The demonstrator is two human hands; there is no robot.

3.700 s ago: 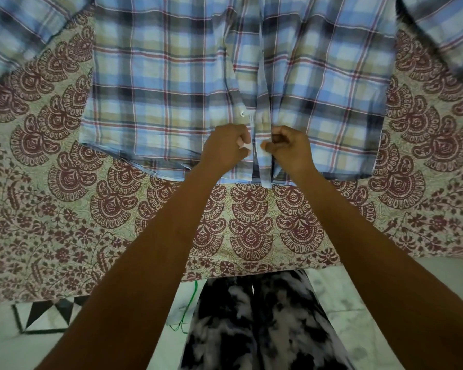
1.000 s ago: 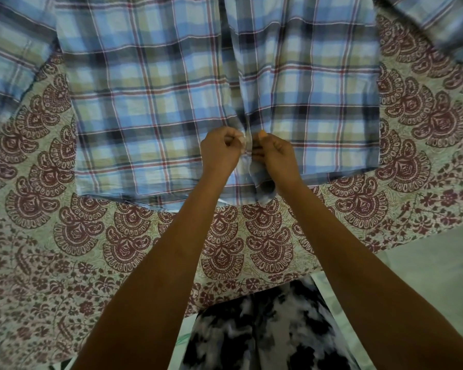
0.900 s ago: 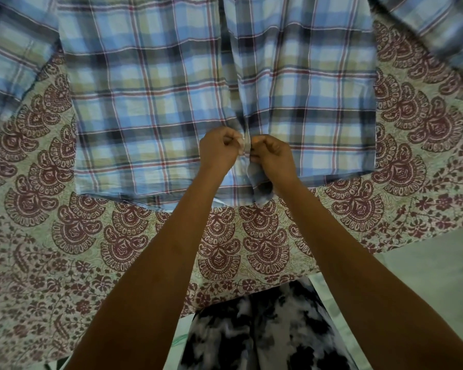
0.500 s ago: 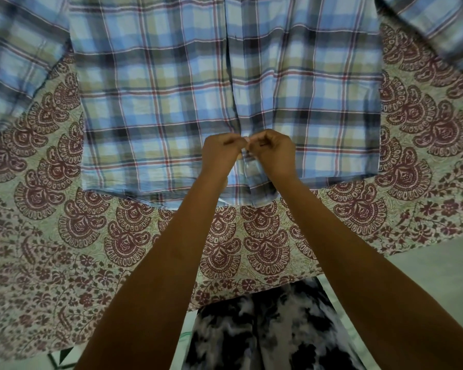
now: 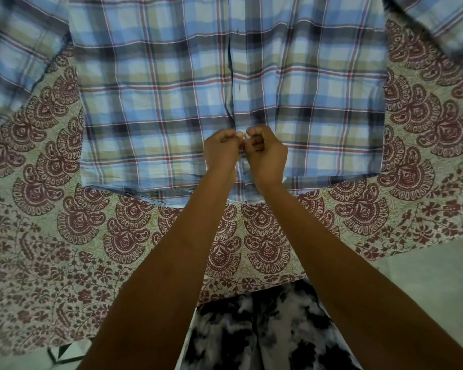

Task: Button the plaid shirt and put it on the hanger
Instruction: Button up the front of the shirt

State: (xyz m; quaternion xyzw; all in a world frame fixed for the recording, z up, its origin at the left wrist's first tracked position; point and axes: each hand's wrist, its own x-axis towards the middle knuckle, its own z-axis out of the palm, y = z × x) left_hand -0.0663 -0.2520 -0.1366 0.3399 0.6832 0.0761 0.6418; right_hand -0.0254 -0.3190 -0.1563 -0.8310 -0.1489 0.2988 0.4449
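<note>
Pale floor (image 5: pixel 425 276) shows at the lower right, past the edge of a maroon-printed cloth (image 5: pixel 64 236) that covers the surface in front of the person. No hanger is in view.

Spread flat on that cloth, front up, lies the plaid shirt (image 5: pixel 158 102), its hem nearest the person and its sleeves (image 5: pixel 16 62) thrown out to either side. It looks a thin, light, limp weave. It will likely crease and slide on the cloth rather than hold a shape, so each front edge wants a pinch close beside the button and its hole. For the hanger it is better lifted by the shoulders or collar, both out of view beyond the top of the picture.

Down the middle runs the placket (image 5: pixel 231 84), closed as a dark seam above the hands.

The left hand (image 5: pixel 219 153) and right hand (image 5: pixel 267 156) meet on the placket a little above the hem. Their fingers (image 5: pixel 226 134) are curled tight and pinch the two fabric edges, knuckles almost touching. The button itself is hidden between them.

Against the oldest frame, the hands now sit closer together. The white button that showed just above the left hand is no longer visible, and the gaping front edges there now overlap.
</note>
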